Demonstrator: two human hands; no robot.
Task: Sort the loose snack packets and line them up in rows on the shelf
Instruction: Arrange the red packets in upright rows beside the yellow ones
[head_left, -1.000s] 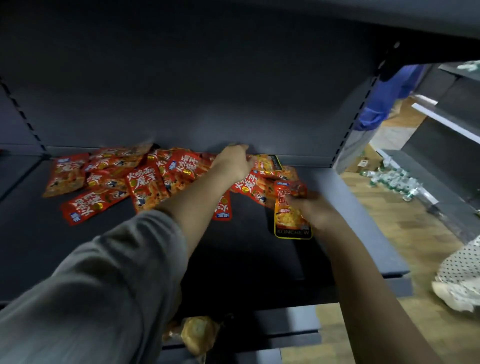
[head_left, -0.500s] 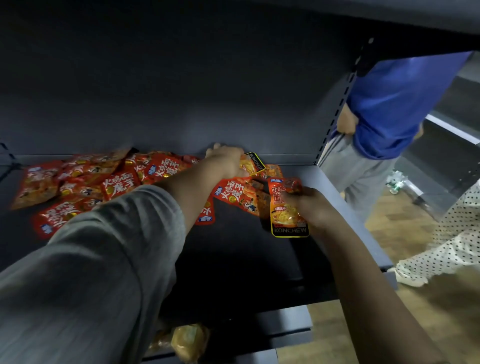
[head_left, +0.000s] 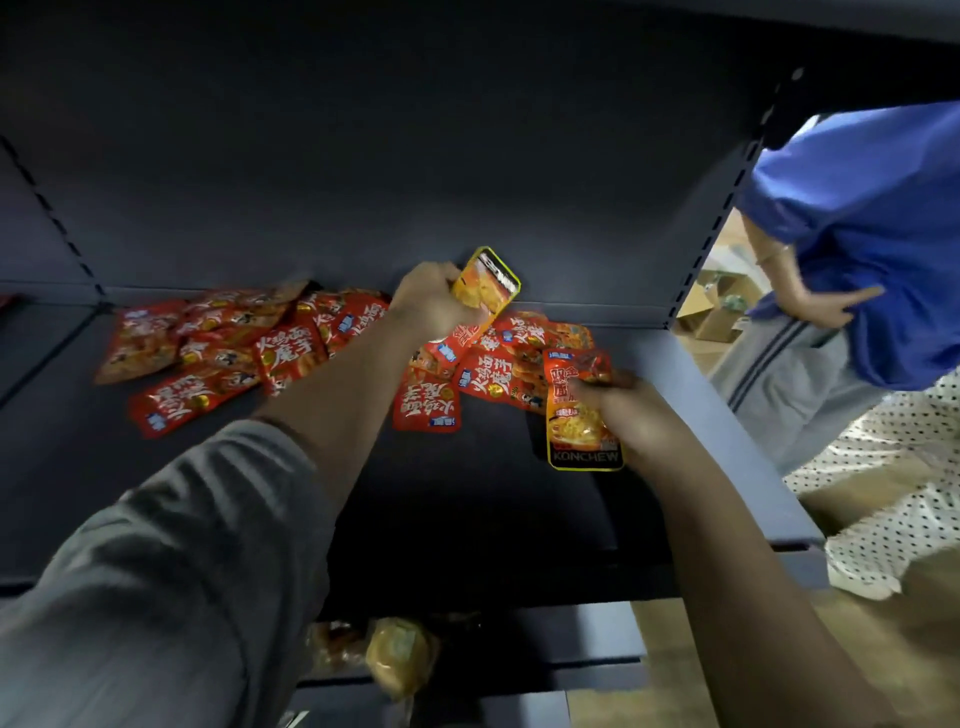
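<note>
1. Two yellow-bordered packets are pulled out: my left hand (head_left: 434, 301) pinches one yellow-bordered packet (head_left: 485, 283) raised near the back wall; my right hand (head_left: 631, 415) clamps the KONCHEW packet (head_left: 579, 415).
2. No rows exist yet; I judge the red packets (head_left: 291, 353) lie jumbled along the back of the shelf (head_left: 467, 509).

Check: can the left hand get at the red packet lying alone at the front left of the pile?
Probably not yet. The left hand is already shut on a yellow-edged packet lifted by the back wall. The red packet itself lies uncovered on the shelf, nothing over it.
</note>
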